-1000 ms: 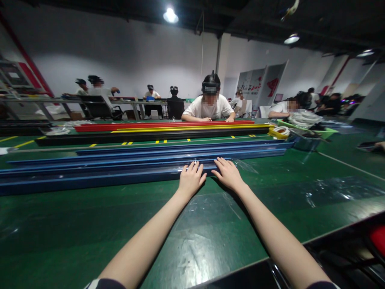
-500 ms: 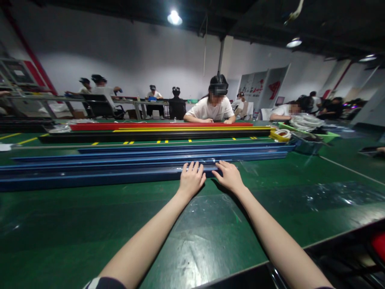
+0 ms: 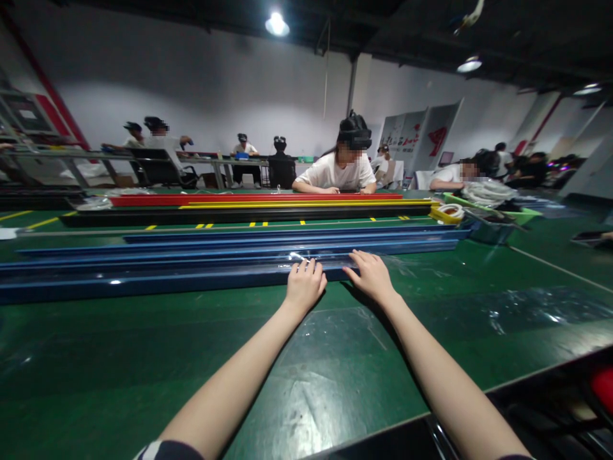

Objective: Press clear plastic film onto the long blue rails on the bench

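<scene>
Long blue channel strips lie side by side across the green table. My left hand rests on the nearest strip near its right end, fingers over its top. Beside it, my right hand lies at the right end of that strip, its fingers a little apart and the thumb pointing left. Clear plastic film shows around the strip's end. More clear film lies flat on the table, nearer to me.
Black, yellow and red strips lie farther back. A person leans on the far edge. A yellow container and a green basket stand at the right. Other people sit behind.
My right hand has moved slightly right and away from me, widening the gap between my hands. My left hand has barely moved. The film's shine by my left fingertips has changed.
</scene>
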Demonstrator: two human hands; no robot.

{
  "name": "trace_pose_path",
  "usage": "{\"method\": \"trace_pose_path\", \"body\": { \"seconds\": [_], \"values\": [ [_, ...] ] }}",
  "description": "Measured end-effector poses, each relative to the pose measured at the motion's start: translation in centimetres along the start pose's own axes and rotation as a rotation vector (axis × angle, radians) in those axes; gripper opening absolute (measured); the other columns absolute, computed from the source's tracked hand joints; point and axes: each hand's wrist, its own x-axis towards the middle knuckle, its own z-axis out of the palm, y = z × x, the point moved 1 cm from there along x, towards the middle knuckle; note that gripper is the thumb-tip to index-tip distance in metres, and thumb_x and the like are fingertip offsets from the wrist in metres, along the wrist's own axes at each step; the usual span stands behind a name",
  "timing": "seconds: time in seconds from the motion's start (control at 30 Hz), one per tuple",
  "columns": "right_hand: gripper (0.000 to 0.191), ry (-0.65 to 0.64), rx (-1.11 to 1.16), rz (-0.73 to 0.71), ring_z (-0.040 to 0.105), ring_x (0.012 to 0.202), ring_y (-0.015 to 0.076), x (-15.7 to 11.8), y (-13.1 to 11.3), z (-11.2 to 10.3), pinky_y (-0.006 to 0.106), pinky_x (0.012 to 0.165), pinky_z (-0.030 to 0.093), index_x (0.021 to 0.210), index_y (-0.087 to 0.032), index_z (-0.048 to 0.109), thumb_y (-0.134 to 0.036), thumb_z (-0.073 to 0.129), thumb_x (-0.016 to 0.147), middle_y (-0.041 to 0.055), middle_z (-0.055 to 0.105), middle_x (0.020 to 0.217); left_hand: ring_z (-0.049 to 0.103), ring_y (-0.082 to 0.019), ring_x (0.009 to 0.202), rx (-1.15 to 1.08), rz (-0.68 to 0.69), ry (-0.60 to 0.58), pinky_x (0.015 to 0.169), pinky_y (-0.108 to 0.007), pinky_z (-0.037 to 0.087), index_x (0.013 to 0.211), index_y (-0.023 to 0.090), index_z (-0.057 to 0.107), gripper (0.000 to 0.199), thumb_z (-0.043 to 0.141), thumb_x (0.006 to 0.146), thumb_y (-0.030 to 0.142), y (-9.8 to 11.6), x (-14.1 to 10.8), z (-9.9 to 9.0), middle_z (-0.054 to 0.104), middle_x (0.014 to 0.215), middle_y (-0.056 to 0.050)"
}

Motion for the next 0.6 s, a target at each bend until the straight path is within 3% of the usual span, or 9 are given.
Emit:
{"method": "trace_pose_path", "body": {
  "seconds": [0.17, 0.47, 0.6],
  "values": [
    [0.048, -0.005, -0.037, 0.079, 0.054, 0.109, 0.0245, -0.2, 0.6, 0.3, 0.037, 0.091, 0.038, 0.109, -0.014, 0.061, -0.051, 0.040, 0.086, 0.0140, 0.061, 0.115, 0.055, -0.028, 0.105, 0.022, -0.040, 0.022, 0.091, -0.044, 0.036, 0.100, 0.012, 0.061, 0.029, 0.041, 0.087, 0.028, 0.0, 0.0, -0.1, 0.062, 0.112, -0.016],
    [0.056, -0.082, 0.037, -0.186, 0.041, 0.125, 0.0239, -0.3, -2.2, 1.0, 0.038, 0.100, 0.033, 0.129, -0.013, 0.047, -0.048, 0.043, 0.085, 0.0127, 0.047, 0.134, 0.049, -0.025, 0.114, -0.055, 0.127, -0.004, 0.093, -0.041, 0.036, 0.115, 0.014, 0.055, 0.034, 0.040, 0.087, 0.027, -0.1, 0.1, 0.1, 0.057, 0.122, -0.013],
    [0.052, -0.103, 0.045, -0.180, 0.039, 0.126, 0.0223, -0.2, -2.2, 0.8, 0.038, 0.102, 0.031, 0.130, -0.014, 0.046, -0.044, 0.039, 0.088, 0.0114, 0.047, 0.135, 0.051, -0.025, 0.111, -0.062, 0.087, -0.013, 0.089, -0.040, 0.038, 0.112, 0.013, 0.055, 0.032, 0.040, 0.087, 0.025, -0.1, 0.1, 0.2, 0.059, 0.118, -0.013]
  ]
}}
